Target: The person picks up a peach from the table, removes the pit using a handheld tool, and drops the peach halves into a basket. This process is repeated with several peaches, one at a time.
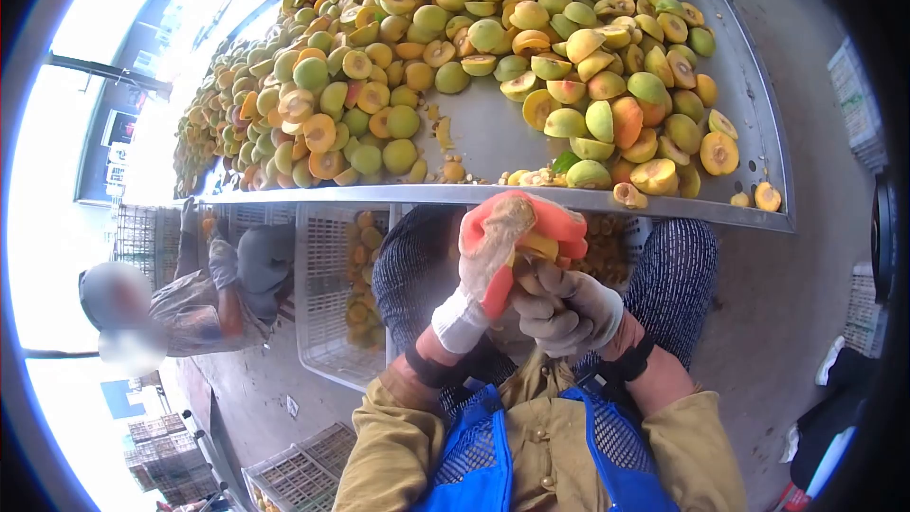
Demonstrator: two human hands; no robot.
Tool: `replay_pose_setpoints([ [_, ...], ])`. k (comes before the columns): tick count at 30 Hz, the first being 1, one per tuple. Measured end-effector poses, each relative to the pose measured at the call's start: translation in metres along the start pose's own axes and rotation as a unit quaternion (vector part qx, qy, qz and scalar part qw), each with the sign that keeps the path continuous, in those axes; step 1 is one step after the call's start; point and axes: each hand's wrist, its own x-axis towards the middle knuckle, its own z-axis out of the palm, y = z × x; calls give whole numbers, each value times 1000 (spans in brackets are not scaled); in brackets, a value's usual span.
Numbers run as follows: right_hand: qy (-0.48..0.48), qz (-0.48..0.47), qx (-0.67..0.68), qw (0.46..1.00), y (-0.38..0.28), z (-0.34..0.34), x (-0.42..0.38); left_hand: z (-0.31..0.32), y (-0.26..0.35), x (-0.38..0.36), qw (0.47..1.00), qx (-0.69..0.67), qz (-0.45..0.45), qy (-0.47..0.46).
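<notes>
My left hand (507, 242), in a white glove with an orange palm, is wrapped around a yellow peach (538, 245) just in front of the table's near edge. Curled fingers of my right hand (567, 311), in a grey-beige glove, press up against the underside of the fruit. Whatever the right fingers grip is hidden. Beyond my hands, halved yellow-green peaches (607, 118) lie heaped on the metal table (474, 121). A peach half with a brown centre (628, 195) rests at the table's rim.
Under the table, left of my knees, stands a white plastic crate (327, 322) holding fruit; more fruit (607, 246) shows between my legs. A co-worker (204, 303) with gloved hands sits to the left. Slatted crates (303, 465) stand lower left; others (856, 100) are stacked far right.
</notes>
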Motion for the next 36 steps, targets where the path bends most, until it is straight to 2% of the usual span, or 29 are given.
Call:
replay_pose_setpoints([
  [1, -13, -14, -11, 1000, 4, 1, 2, 5, 8, -7, 996, -61, -54, 42],
  [2, -24, -29, -20, 999, 8, 4, 5, -5, 1, 1, 977, -205, -20, 56],
  [3, -33, -43, -30, 998, 11, 5, 4, -21, 5, -1, 978, -170, 12, 122],
  [4, -77, -19, 49, 996, 9, -3, 6, -35, 19, -16, 975, -104, 53, 187],
  [5, 83, -3, -84, 993, 10, -4, 7, -61, 33, -31, 970, -21, 99, 219],
  [6, 237, 14, -210, 948, 11, -3, 9, -88, 53, -47, 961, 117, 124, 217],
  [7, 384, 30, -325, 864, 12, -3, 12, -125, 60, -61, 910, 302, 128, 253],
  [8, 405, 37, -422, 810, 16, -7, 17, -170, 65, -69, 759, 575, 134, 276],
  [9, 421, 48, -512, 747, 24, -12, 23, -178, 78, -77, 438, 836, 218, 248],
  [10, 419, 83, -488, 761, 26, -17, 31, -177, 76, -72, 541, 771, 191, 276],
  [11, 403, 64, -532, 742, 27, -20, 37, -169, 77, -63, 634, 694, 162, 299],
  [12, 408, 53, -535, 738, 27, -25, 44, -153, 71, -48, 650, 695, 175, 251],
  [15, 412, 20, -514, 752, 28, -32, 46, -91, 35, 26, 664, 701, 244, 88],
  [19, 429, -22, -506, 748, 25, -28, 39, -40, -9, 87, 681, 689, 232, -87],
  [20, 431, -36, -532, 728, 23, -28, 42, -26, -18, 91, 663, 715, 199, -101],
  [23, 426, 10, -508, 749, 12, -1, 41, -6, -12, 92, 686, 712, 110, -102],
  [26, 402, -79, -501, 762, 28, -33, 50, -8, -6, 107, 701, 699, 65, -124],
  [29, 431, -55, -541, 720, 28, -40, 51, -24, -12, 129, 785, 598, -85, -137],
  [30, 431, -48, -542, 720, 27, -38, 49, -36, -16, 134, 822, 542, -65, -164],
  [33, 422, -28, -568, 706, 20, -23, 41, -24, 19, 106, 889, 431, -126, -89],
  [34, 416, -21, -589, 693, 19, -21, 37, -33, 20, 96, 899, 422, -79, -87],
  [36, 391, -6, -644, 658, 19, -20, 30, -31, 22, 58, 863, 483, 37, -146],
])
